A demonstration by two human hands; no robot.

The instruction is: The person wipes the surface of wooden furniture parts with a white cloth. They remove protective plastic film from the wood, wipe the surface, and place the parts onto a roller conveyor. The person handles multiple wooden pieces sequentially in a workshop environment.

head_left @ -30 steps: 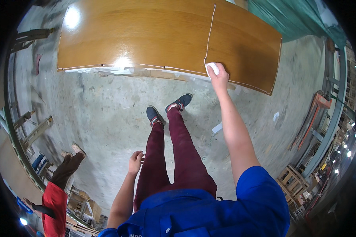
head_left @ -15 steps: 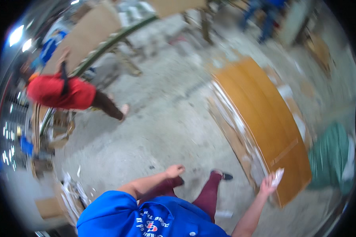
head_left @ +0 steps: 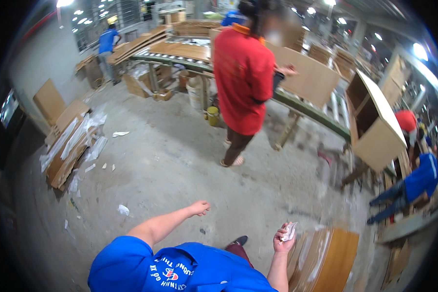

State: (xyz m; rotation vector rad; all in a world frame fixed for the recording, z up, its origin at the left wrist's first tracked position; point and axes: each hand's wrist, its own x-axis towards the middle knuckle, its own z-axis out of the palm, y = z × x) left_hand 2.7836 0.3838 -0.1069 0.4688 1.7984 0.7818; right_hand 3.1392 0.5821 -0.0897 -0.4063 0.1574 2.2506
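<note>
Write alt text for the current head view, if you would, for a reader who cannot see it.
A person's right hand holds a crumpled white wad beside a stack of brown panels, while the left hand is held out above the concrete floor. Ahead, a co-worker in red stands at a roller conveyor.

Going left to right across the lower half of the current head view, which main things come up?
Pile of cardboard and plastic film → crumpled white scrap → left hand → dark shoe → right hand holding a crumpled white wad → varnished wood panel → co-worker in blue shirt.
</note>
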